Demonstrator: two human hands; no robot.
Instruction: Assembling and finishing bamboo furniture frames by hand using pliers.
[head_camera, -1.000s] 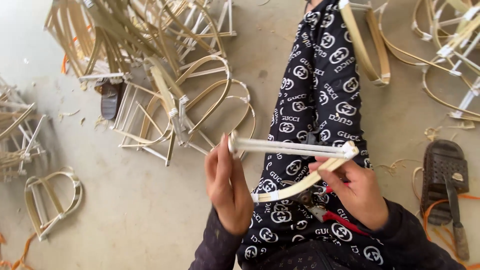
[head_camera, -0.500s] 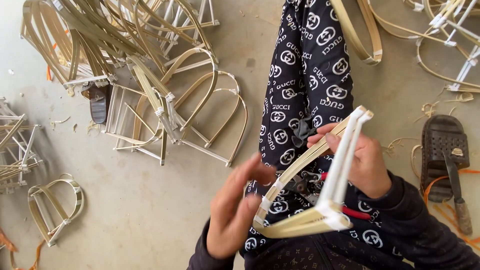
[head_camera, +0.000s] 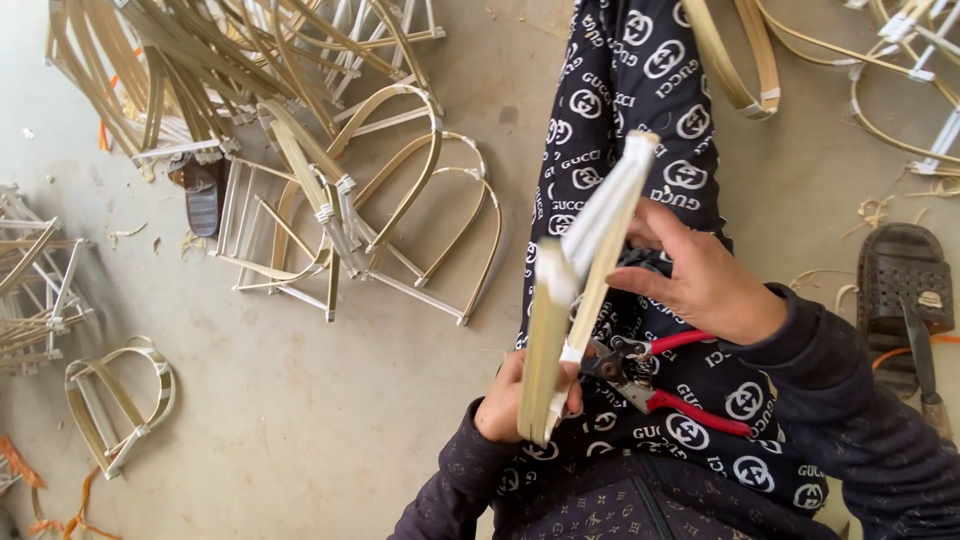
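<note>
So right now I've got the bamboo frame (head_camera: 585, 285) up off my lap, seen edge-on, with both hands on it. My left hand (head_camera: 515, 400) has its fingers (head_camera: 572, 378) curled shut around the bottom end, and my right hand (head_camera: 700, 280) is closed on the upper half from the side, thumb pressing toward the white-wrapped bar. Looks to me like the checking and squaring step, turning it to see the joints line up.

Its long axis runs from my left fingers up and away to the white-taped tip just beyond my right fingers, leaning a bit to the right (nearly upright from where I'm looking).

Red-handled pliers (head_camera: 660, 375) sit on my lap just under my right fingers, so any next snip or tightening would mean letting go with the right hand while the left keeps the frame steady. Pile of finished frames (head_camera: 360, 210) lies on the floor well off past my left fingers.
</note>
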